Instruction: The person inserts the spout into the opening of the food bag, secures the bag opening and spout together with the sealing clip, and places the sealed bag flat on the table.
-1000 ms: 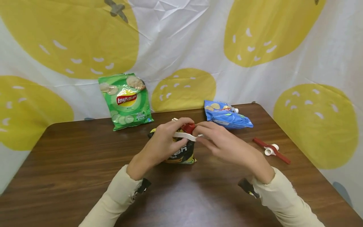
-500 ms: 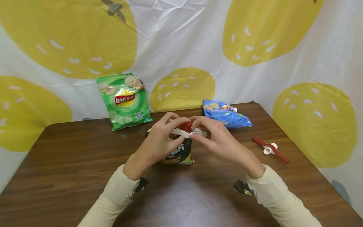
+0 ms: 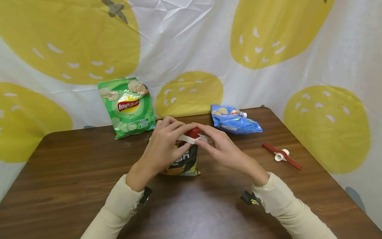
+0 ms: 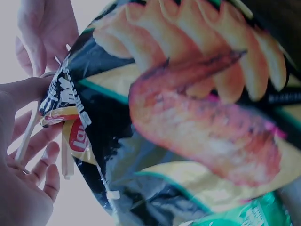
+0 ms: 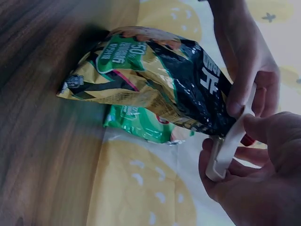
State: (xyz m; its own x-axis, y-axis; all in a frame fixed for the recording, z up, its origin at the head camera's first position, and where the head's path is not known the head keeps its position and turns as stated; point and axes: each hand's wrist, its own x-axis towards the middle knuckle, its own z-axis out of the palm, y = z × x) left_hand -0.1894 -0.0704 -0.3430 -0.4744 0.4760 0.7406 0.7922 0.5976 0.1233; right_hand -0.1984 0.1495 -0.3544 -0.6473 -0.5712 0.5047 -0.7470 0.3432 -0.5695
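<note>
A black and gold chip bag (image 3: 182,162) stands upright on the table, its gathered top in a white bag clip (image 5: 229,146) with a red cap (image 3: 193,132). My left hand (image 3: 161,144) pinches the clip's left part, thumb in front and fingers behind. From the other side my right hand (image 3: 222,145) grips the clip's right end, thumb along its front and index finger by the red cap. In the left wrist view the bag's printed side (image 4: 202,127) fills most of the picture, with both hands at its top edge.
A green Lay's bag (image 3: 129,108) leans on the patterned cloth at the back left. At the back right lies a blue chip bag (image 3: 235,122) with a white cap (image 3: 244,115) showing behind it. Another clip, red and white (image 3: 282,156), lies near the table's right edge.
My right hand has moved left along the clip, closer to my left hand, its thumb now against the clip's front. The left hand keeps its grip. The whole view has shifted slightly.
</note>
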